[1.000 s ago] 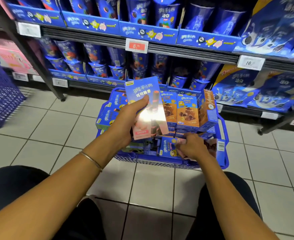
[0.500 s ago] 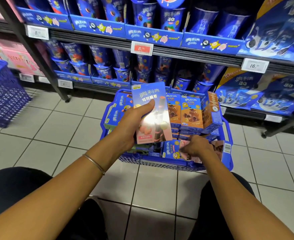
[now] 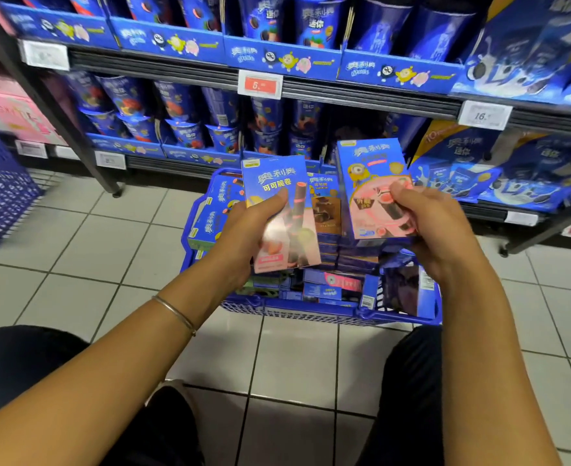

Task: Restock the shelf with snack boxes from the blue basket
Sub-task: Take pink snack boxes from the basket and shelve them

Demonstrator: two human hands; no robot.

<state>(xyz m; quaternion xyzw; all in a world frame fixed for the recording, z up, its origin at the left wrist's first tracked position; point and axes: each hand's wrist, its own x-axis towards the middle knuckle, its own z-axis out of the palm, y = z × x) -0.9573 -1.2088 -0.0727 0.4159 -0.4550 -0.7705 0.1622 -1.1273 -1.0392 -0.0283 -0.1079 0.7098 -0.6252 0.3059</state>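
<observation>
Hovering over the blue basket (image 3: 311,318), snack boxes (image 3: 274,183) are clasped in curled fingers of the left hand (image 3: 243,230) and right hand (image 3: 440,227); placement on the shelf (image 3: 378,95) is judged next.

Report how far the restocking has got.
Done: no boxes like these show on the shelf. In hand: the left hand grips a wafer box, the right hand a Minion box, both over the basket. Left: shelve both, then the many boxes filling the basket.
</observation>
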